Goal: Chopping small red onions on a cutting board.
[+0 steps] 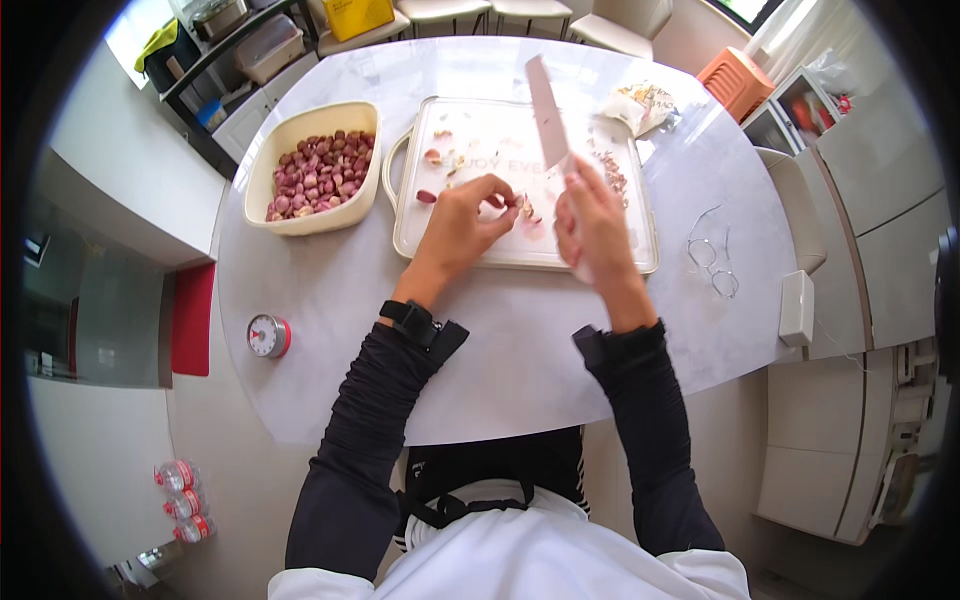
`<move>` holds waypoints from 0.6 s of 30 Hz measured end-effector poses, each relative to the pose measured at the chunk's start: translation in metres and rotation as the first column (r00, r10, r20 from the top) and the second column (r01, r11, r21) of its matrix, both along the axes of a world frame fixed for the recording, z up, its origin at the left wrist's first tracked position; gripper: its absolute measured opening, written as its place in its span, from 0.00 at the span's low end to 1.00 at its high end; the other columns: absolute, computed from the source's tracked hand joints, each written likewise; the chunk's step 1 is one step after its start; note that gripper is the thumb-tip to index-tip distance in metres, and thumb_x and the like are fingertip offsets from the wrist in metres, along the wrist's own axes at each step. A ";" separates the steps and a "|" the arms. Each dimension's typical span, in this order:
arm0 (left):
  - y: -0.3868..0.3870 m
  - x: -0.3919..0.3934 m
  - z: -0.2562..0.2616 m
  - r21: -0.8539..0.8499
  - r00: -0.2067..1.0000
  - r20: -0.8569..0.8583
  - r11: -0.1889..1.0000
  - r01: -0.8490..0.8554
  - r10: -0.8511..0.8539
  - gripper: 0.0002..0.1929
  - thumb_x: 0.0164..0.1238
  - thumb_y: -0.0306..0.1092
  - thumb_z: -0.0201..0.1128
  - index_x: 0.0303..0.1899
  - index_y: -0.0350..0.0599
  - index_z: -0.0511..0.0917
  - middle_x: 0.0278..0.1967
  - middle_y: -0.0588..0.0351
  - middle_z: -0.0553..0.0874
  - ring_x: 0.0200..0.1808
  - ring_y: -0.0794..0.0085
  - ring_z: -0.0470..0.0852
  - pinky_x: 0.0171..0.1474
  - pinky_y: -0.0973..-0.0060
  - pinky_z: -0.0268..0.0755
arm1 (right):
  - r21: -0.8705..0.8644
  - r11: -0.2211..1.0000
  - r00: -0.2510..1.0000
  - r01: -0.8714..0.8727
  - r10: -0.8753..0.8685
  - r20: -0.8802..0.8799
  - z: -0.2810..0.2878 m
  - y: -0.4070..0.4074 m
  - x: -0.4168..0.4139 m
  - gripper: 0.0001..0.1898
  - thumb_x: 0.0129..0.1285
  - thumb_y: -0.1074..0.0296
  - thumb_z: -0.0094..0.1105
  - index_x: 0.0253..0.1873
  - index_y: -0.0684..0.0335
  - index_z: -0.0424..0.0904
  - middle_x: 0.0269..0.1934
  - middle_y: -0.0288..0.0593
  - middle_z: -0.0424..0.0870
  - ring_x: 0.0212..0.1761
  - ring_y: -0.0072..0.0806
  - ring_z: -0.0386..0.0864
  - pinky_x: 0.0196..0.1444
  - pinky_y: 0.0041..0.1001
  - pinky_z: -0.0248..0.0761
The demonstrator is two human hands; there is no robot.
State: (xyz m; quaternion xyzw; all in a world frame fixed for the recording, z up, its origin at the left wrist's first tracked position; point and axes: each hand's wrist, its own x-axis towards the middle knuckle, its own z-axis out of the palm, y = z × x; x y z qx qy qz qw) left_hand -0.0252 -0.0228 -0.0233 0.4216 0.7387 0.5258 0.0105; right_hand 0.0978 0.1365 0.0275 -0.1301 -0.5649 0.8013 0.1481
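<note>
My right hand point(592, 221) grips the handle of a kitchen knife point(549, 116), its broad blade raised and pointing away from me over the white cutting board point(480, 259). Over the board's middle, my left hand point(469, 221) pinches a small reddish piece, perhaps a shallot, between thumb and fingertips. Pale and reddish scraps point(529, 210) lie between the hands. A shallot piece point(426, 196) rests near the board's left edge, with another point(433, 156) above it. Small chopped bits point(616, 180) are strewn along the right side. Left of the board stands a cream plastic tub point(311, 225) holding many small shallots point(319, 176).
A crumpled printed bag point(641, 106) touches the board's far right corner. Eyeglasses point(712, 262) lie on the table's right side, and a white box point(796, 308) stands at its right edge. A round kitchen timer point(268, 335) sits at the near left. Chairs point(622, 26) line the far side.
</note>
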 end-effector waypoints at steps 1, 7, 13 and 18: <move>-0.001 0.002 0.006 -0.007 1.000 0.008 1.000 -0.008 0.008 0.07 0.70 0.31 0.75 0.45 0.43 0.87 0.42 0.55 0.94 0.44 0.72 0.91 0.48 0.72 0.78 | -0.026 1.000 1.000 0.006 -0.006 -0.013 0.005 0.008 -0.001 0.26 0.87 0.64 0.44 0.84 0.64 0.63 0.26 0.32 0.70 0.11 0.16 0.61 0.11 0.22 0.58; 0.002 0.015 0.036 0.329 0.976 0.155 0.940 0.095 -0.152 0.10 0.69 0.27 0.76 0.48 0.41 0.86 0.47 0.57 0.95 0.48 0.76 0.92 0.54 0.75 0.81 | -0.032 0.999 1.000 0.024 -0.024 0.005 -0.007 0.030 0.011 0.26 0.88 0.63 0.41 0.85 0.60 0.61 0.26 0.32 0.67 0.12 0.15 0.61 0.13 0.20 0.58; -0.003 0.027 0.059 0.415 0.974 0.083 0.896 0.157 -0.209 0.13 0.67 0.20 0.75 0.51 0.36 0.85 0.47 0.50 0.94 0.52 0.72 0.92 0.59 0.73 0.84 | -0.047 0.999 1.000 -0.022 0.022 0.014 -0.002 0.020 0.015 0.28 0.88 0.63 0.43 0.86 0.62 0.60 0.26 0.32 0.67 0.13 0.15 0.62 0.13 0.19 0.59; -0.004 0.033 0.064 0.473 0.968 0.107 0.868 0.150 -0.226 0.13 0.69 0.17 0.73 0.52 0.34 0.84 0.47 0.48 0.94 0.51 0.72 0.92 0.61 0.72 0.83 | -0.051 0.999 0.999 -0.001 0.003 0.036 -0.001 0.015 0.017 0.28 0.87 0.64 0.43 0.85 0.65 0.61 0.25 0.32 0.67 0.12 0.15 0.61 0.12 0.20 0.58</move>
